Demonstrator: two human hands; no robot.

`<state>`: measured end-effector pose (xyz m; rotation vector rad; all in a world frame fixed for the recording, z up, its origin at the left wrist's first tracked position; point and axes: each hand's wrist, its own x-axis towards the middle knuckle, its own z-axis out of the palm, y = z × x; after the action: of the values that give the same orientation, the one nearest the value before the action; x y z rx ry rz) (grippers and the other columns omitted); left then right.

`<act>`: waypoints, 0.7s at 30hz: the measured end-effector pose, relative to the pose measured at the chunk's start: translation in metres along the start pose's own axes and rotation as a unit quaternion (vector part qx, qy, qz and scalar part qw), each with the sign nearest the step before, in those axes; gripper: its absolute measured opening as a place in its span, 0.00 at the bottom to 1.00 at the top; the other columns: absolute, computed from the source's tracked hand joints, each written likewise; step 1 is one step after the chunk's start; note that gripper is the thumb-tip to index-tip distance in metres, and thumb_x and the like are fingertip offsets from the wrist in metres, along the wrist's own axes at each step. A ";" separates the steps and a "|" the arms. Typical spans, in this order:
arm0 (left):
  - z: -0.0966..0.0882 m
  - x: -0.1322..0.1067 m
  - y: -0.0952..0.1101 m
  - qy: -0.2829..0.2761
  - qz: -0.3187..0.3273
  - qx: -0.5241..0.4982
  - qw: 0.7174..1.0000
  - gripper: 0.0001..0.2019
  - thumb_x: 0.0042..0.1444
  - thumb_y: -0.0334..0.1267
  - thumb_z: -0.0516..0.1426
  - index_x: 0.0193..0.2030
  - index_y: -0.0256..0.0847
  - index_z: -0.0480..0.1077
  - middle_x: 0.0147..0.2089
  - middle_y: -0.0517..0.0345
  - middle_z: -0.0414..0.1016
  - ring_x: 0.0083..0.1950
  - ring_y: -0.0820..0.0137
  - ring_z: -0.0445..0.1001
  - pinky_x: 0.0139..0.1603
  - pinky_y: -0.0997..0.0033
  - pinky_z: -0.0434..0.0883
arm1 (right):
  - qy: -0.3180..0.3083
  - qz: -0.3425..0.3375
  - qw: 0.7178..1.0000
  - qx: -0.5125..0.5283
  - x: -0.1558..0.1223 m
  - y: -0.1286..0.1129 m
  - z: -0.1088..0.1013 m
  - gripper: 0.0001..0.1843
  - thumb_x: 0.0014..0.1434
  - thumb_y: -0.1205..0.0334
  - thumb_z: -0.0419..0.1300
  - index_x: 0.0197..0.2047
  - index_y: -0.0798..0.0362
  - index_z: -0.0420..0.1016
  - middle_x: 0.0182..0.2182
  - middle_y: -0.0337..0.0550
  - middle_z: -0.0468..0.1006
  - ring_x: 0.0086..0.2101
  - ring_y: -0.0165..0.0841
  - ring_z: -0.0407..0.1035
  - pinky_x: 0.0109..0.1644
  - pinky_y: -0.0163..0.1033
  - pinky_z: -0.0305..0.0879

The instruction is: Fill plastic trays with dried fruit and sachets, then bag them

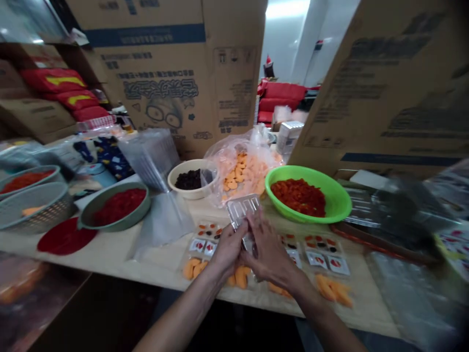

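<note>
the left hand (227, 249) and the right hand (270, 249) are close together over the middle of a light wood table (161, 259). they are holding a clear plastic tray (241, 210) with little pockets in it. the fingers of both hands curl around its near end and press in from each side, and the far end sticks out past them and tilts up. the tray is held in the air above the table, but i cannot tell how high.

just under the hands are soft orange fruit pieces (194, 269) and small packets with red marks (203, 247). more orange pieces (331, 291) and packets (322, 257) lie off to the right.

past the tray, a white bowl (183, 192) holds dark bits, and a see-through bag (245, 173) holds orange slices. a bright green bowl (339, 200) is full of red bits. to the left are a gray-green dish (117, 208) of red bits, a metal strainer basket (36, 208), and a stack of clear trays (148, 159). big cardboard boxes (146, 73) stand behind the table.
</note>
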<state>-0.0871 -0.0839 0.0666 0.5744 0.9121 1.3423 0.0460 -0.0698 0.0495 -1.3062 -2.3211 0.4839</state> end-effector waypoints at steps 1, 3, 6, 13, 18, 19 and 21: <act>-0.007 -0.006 0.004 0.005 -0.009 -0.006 1.000 0.23 0.46 0.50 0.70 0.43 0.34 0.79 0.35 0.50 0.82 0.34 0.66 0.78 0.35 0.73 0.71 | 0.001 -0.013 0.999 0.032 0.004 -0.004 0.006 0.53 0.61 0.47 0.58 0.77 0.45 0.27 0.75 0.53 0.28 0.72 0.57 0.31 0.68 0.68 0.49; -0.020 -0.015 0.011 0.017 -0.013 -0.012 1.000 0.24 0.45 0.50 0.71 0.43 0.33 0.79 0.36 0.49 0.82 0.34 0.66 0.78 0.37 0.72 0.71 | 0.011 -0.025 0.997 0.066 0.009 -0.015 0.013 0.51 0.63 0.50 0.56 0.76 0.44 0.24 0.75 0.50 0.27 0.73 0.51 0.30 0.70 0.65 0.47; -0.033 -0.022 0.016 0.060 0.021 -0.001 0.998 0.23 0.48 0.51 0.69 0.43 0.34 0.78 0.36 0.50 0.82 0.35 0.66 0.78 0.39 0.70 0.72 | -0.034 -0.019 0.998 0.041 0.007 -0.035 0.018 0.47 0.64 0.51 0.54 0.76 0.41 0.27 0.75 0.48 0.27 0.72 0.53 0.32 0.69 0.68 0.46; -0.041 -0.031 0.016 0.049 0.000 -0.028 0.998 0.25 0.48 0.56 0.68 0.43 0.35 0.78 0.36 0.51 0.81 0.39 0.62 0.79 0.42 0.66 0.72 | -0.088 -0.026 0.996 0.012 -0.009 -0.045 0.036 0.51 0.61 0.50 0.56 0.77 0.47 0.30 0.75 0.57 0.33 0.72 0.58 0.34 0.67 0.70 0.48; -0.034 -0.049 0.018 -0.051 -0.019 -0.098 0.994 0.25 0.52 0.55 0.67 0.49 0.37 0.78 0.43 0.48 0.81 0.48 0.59 0.78 0.50 0.64 0.71 | -0.030 0.014 0.993 0.116 -0.007 -0.032 0.038 0.56 0.51 0.59 0.58 0.77 0.47 0.33 0.75 0.52 0.36 0.72 0.55 0.35 0.69 0.69 0.44; -0.034 -0.051 0.017 -0.052 -0.020 -0.102 0.993 0.23 0.53 0.53 0.67 0.48 0.37 0.78 0.43 0.49 0.80 0.46 0.61 0.78 0.48 0.66 0.71 | -0.021 0.018 0.988 0.152 -0.006 -0.030 0.037 0.55 0.51 0.58 0.58 0.77 0.47 0.34 0.75 0.50 0.38 0.72 0.54 0.36 0.70 0.68 0.44; -0.036 -0.053 0.015 -0.027 -0.024 -0.121 0.992 0.19 0.51 0.49 0.69 0.43 0.37 0.79 0.38 0.52 0.79 0.40 0.67 0.77 0.42 0.71 0.72 | -0.025 0.017 0.970 0.242 -0.007 -0.027 0.036 0.52 0.54 0.58 0.55 0.77 0.46 0.35 0.74 0.47 0.44 0.72 0.49 0.41 0.70 0.64 0.47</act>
<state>-0.1240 -0.1384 0.0707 0.3985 0.7017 1.3635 0.0105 -0.0925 0.0309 -1.1001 -2.0374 1.0279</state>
